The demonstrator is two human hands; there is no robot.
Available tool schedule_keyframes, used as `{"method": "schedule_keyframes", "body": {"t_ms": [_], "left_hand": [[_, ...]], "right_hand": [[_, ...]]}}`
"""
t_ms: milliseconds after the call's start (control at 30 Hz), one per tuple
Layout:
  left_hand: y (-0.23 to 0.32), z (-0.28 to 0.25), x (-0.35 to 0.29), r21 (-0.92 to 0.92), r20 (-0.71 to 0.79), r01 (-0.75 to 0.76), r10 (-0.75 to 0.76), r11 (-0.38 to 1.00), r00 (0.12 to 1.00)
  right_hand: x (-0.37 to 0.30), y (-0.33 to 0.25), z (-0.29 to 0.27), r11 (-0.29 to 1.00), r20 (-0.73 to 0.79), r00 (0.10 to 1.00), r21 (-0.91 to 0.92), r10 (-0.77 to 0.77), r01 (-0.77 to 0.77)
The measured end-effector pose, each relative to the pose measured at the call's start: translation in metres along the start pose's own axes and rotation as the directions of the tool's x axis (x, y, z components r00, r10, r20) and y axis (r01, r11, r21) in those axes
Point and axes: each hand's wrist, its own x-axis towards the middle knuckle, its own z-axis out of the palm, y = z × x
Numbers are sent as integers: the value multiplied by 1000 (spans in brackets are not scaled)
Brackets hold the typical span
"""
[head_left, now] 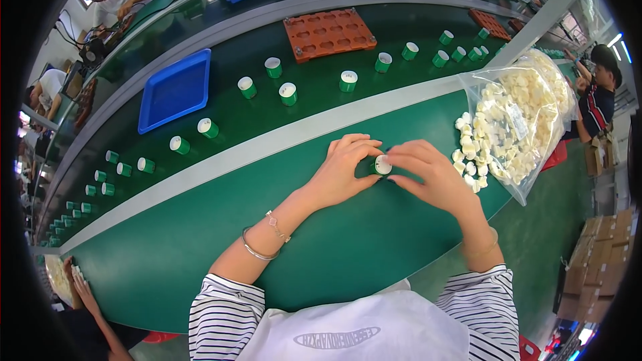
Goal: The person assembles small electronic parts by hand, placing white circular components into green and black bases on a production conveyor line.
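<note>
A small green cylinder with a white top (382, 166) stands on the green worktop in front of me. My left hand (341, 172) pinches it from the left, thumb and forefinger curved round its side. From the right, my right hand (431, 175) closes on it too, with fingertips at the white top and the thumb low at its near side. The right fingers are slightly blurred and partly cover the top. Beside my right hand, several small white caps (470, 150) lie loose at the mouth of a clear plastic bag (525, 120) full of more of them.
Beyond a pale rail (267, 145), a dark green belt carries several white-topped green cylinders (287, 93), a blue tray (175, 90) and an orange tray with round hollows (330, 33). Another person's hands (83, 287) show at lower left. Stacked cardboard boxes (598, 261) stand at right.
</note>
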Motion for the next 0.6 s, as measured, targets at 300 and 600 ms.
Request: {"method": "schedule_keyframes", "body": {"t_ms": [300,600], "left_hand": [[4,1,8,-12,47,-4,5,1000,999],[3,4,11,-2,46,-1,1,1000,999]], "right_hand": [[12,12,-15,970,228,947,-32,-227,241],[16,15,-20,938,325,910,-141,-258,316]]}}
